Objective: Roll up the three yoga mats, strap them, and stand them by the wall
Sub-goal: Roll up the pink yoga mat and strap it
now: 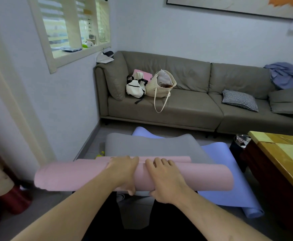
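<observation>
Left hand [123,173] fingers curl over the top of the pink mat roll [83,176], thumb hooked under its near edge: gripping it. Right hand [166,181] does the same just beside it, fingers draped over the top, thumb tucked below. Both hands sit near the roll's middle, close together but not touching.

The pink mat is rolled almost fully; a short flat tail [170,159] lies ahead of the roll, on top of the grey mat. The roll looks thick and a bit loose, with its left end slightly flared. The surface is matte, soft foam, no pattern visible.

Grey mat [151,146] lies flat underneath, unrolled, far edge wavy and lifted. Same matte foam look. Its near end shows under the forearms.

Lavender mat [217,171] lies at the bottom, mostly flat, skewed to the right, its near right end curled into a small roll [253,212]. It looks smooth and a bit thinner.

Progress, judged: early. First mat is nearly rolled, no strap on it, and I can't spot any straps in view. Two mats remain to roll, then all three to strap and stand. Nothing stands against the wall [69,105] yet.

Around: grey leather-look sofa [191,105] with bags [151,86] and a checked cushion [239,100], wooden table [285,153] on the right, tiled floor.
</observation>
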Available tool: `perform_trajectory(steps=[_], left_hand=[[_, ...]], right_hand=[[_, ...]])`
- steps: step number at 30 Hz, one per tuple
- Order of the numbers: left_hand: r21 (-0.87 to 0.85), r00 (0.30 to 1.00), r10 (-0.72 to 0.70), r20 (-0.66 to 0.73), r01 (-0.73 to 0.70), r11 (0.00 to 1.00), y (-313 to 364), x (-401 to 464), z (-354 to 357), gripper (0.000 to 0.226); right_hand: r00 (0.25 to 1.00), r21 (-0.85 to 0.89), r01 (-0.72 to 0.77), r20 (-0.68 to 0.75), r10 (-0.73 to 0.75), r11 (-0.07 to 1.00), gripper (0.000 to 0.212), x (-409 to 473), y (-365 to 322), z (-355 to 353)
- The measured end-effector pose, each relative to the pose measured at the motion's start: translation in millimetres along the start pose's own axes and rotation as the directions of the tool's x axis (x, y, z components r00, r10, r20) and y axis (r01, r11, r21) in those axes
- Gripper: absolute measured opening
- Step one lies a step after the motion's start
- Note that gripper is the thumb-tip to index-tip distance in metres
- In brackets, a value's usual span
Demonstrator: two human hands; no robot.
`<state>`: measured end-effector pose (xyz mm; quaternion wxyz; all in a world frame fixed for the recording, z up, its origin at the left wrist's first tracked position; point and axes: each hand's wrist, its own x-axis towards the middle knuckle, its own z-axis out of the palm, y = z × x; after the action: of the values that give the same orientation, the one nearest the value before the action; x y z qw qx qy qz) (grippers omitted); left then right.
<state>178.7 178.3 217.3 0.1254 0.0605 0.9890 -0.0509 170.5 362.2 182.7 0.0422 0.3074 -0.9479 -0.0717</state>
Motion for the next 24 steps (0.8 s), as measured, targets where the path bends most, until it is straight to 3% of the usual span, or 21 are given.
perform_trajectory(steps=[7, 10, 15, 20, 24], left_hand=[[0.072, 0.979, -0.067, -0.195, 0.083, 0.994, 13, -9, 40, 0.084], [0.042, 0.990, -0.031, -0.139, 0.038, 0.998, 6, -4, 29, 0.080], [-0.008, 0.998, 0.012, -0.062, -0.013, 1.000, -6, 7, 10, 0.080], [-0.062, 0.998, 0.053, 0.036, -0.051, 0.997, -11, 9, 2, 0.084], [-0.150, 0.989, 0.069, 0.134, -0.048, 0.988, -13, 4, -8, 0.076]], right_hand=[[0.999, 0.054, -0.020, 0.031, 0.018, 0.998, 0.076, 6, 3, -4], [1.000, 0.063, -0.009, -0.028, 0.011, 0.998, 0.079, 1, -1, 1], [0.997, 0.000, -0.039, -0.071, 0.039, 0.999, 0.116, -2, -12, 12], [0.997, 0.002, -0.029, -0.069, 0.029, 1.000, 0.092, -2, -14, 10], [0.997, -0.014, -0.010, -0.073, 0.009, 1.000, 0.091, -9, -16, 9]])
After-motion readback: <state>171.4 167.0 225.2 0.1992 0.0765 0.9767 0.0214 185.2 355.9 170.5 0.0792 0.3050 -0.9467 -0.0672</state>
